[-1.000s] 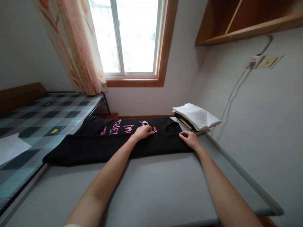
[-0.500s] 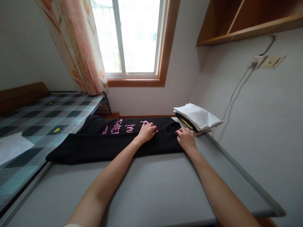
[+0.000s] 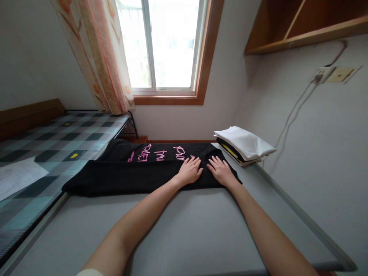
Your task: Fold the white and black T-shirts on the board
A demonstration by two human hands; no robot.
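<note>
A black garment with pink lettering (image 3: 138, 168) lies folded lengthwise across the far part of a grey table (image 3: 184, 230). My left hand (image 3: 189, 170) lies flat on its right end, fingers spread, holding nothing. My right hand (image 3: 220, 170) rests flat beside it on the same end, fingers apart, palm down. The two hands are close together, almost touching.
A stack of folded clothes, white on top of black (image 3: 244, 145), sits at the table's far right corner by the wall. A bed with a checked cover (image 3: 43, 149) adjoins the table on the left. A window (image 3: 166, 46), a curtain (image 3: 100, 57), a wooden shelf (image 3: 304, 23) and a wall socket (image 3: 333, 74) are beyond.
Both hands let go of the pinched fabric edge and now lie flat on the garment, closer together. The garment's right end is laid down smoother.
</note>
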